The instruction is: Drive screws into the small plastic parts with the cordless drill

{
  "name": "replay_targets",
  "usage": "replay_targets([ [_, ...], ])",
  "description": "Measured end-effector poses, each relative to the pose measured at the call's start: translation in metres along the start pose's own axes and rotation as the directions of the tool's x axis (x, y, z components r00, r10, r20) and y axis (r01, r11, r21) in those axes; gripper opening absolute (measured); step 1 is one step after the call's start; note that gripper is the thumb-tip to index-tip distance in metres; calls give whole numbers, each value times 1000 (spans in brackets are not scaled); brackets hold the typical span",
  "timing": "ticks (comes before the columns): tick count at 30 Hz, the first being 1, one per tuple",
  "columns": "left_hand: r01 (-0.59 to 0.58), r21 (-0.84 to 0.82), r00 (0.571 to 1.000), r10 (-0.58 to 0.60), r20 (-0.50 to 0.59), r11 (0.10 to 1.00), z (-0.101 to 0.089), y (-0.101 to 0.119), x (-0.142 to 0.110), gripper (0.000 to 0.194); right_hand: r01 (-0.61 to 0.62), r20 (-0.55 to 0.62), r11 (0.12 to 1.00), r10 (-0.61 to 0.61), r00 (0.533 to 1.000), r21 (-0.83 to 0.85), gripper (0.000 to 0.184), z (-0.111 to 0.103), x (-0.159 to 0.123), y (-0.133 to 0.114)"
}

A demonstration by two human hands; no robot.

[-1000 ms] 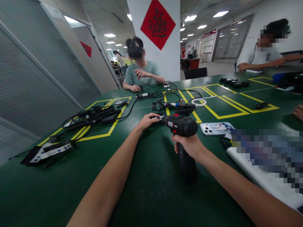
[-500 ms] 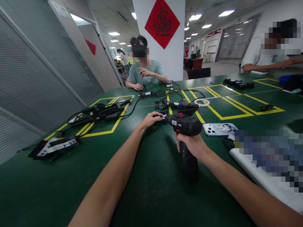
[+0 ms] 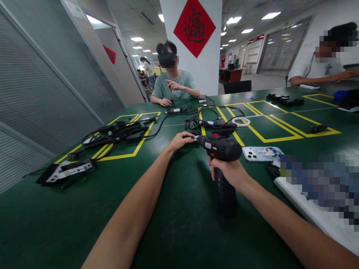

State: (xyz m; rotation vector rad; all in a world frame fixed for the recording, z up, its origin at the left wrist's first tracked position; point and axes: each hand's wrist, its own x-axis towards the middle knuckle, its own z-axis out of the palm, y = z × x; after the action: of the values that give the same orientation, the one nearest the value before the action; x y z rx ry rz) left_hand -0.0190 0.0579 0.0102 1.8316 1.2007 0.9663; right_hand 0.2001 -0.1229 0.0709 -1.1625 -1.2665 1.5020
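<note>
A black cordless drill point(image 3: 220, 147) with red accents is gripped by its handle in my right hand point(image 3: 228, 172). Its chuck and bit point left, and the tip meets the fingertips of my left hand point(image 3: 180, 142). Those fingers are closed on a small black part point(image 3: 196, 133) low over the table; most of it is hidden behind them and the bit. Just beyond lie a black piece point(image 3: 224, 133) and a soldering-iron-like tool with a blue band point(image 3: 211, 123).
Tangled black cables and adapters point(image 3: 120, 132) cover the left of the green table point(image 3: 174, 231). A phone in a cartoon case point(image 3: 263, 154) and a white-edged object point(image 3: 303, 209) lie at right. A white ring point(image 3: 241, 121) is farther back. Two people sit around the table.
The whole view has shifted slightly to the right. Both hands and the drill hold almost the same pose against the part.
</note>
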Motion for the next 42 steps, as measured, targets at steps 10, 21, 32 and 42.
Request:
replay_targets([
  [10,-18,27,1000,18,7,999,-2,2,-1,36,-19,3,1000,19,1000,-22,9,-2,1,3],
  [21,-48,25,998,47,29,999,-3,-2,0,35,-25,0,999,25,1000,-21,7,0,-1,-2],
  [32,-46,26,998,45,34,999,-3,3,-1,36,-15,-4,1000,14,1000,-16,6,-1,1,2],
  [42,-39,37,999,38,29,999,-2,1,-1,35,-8,-9,1000,8,1000,-1,6,1,0,1],
])
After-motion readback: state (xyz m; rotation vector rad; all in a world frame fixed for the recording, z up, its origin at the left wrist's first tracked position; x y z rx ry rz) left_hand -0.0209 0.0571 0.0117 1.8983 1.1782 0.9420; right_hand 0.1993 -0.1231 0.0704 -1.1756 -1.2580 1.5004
